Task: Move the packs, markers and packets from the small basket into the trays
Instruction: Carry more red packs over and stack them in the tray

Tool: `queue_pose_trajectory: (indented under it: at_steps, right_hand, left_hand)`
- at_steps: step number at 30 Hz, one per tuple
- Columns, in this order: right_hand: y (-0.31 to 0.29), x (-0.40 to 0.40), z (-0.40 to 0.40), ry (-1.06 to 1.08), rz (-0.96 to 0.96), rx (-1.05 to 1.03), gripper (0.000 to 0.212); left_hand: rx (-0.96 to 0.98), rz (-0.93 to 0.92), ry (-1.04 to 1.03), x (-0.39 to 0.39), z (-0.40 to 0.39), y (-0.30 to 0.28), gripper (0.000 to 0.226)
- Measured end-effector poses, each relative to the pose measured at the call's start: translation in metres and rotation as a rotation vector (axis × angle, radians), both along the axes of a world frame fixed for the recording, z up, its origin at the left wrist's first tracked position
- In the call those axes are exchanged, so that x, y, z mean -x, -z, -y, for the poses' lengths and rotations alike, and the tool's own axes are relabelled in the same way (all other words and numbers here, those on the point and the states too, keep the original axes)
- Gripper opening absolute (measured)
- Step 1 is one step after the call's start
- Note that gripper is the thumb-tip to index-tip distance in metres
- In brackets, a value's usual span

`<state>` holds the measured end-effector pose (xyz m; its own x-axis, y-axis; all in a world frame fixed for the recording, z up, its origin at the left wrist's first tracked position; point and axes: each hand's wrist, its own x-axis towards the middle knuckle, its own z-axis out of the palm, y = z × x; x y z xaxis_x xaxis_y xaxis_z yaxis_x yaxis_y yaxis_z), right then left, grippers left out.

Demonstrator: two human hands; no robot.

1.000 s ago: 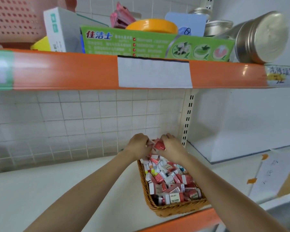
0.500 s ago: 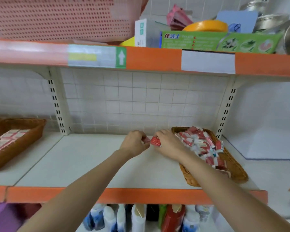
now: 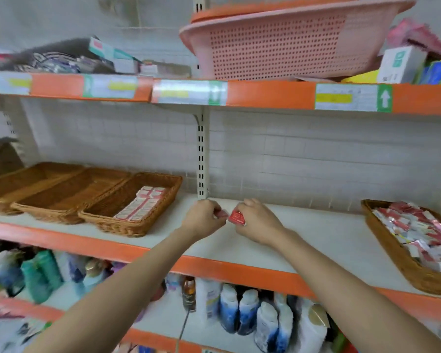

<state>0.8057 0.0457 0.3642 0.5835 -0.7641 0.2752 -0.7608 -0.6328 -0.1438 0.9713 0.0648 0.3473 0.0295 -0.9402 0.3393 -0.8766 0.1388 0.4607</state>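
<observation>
The small basket (image 3: 402,263) runs off the right edge. Curled fingers hide most of the packets (image 3: 237,216) in both hands. Lower-shelf bottles (image 3: 239,312) are blurred.

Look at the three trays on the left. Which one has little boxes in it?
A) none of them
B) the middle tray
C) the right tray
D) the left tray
C: the boxes lie in the right tray; the left tray and the middle tray show only bare wicker.

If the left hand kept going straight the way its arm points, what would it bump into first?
Probably the white upright post at the tiled back wall, though depth is unclear. The left hand, holding a red pack, points up and back over bare shelf.
</observation>
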Motion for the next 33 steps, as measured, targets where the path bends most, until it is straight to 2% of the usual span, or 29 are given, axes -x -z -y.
queue_pose_trajectory:
  at_steps: [9, 20, 28, 33]
  right_hand:
    - [-0.003, -0.132, -0.011, -0.134, -0.037, 0.014, 0.033]
    - [-0.002, -0.239, 0.043, -0.218, -0.091, 0.113, 0.044]
    - [0.015, -0.273, 0.077, -0.218, -0.135, 0.0, 0.042]
    - [0.029, -0.289, 0.089, -0.154, -0.14, -0.068, 0.042]
  left_hand:
    - [0.009, 0.014, -0.116, -0.125, -0.034, -0.003, 0.015]
    - [-0.035, 0.052, -0.318, -0.235, -0.018, -0.003, 0.017]
    - [-0.144, 0.15, -0.25, -0.265, 0.021, 0.005, 0.019]
    - [-0.216, 0.175, -0.099, -0.287, 0.053, 0.01, 0.019]
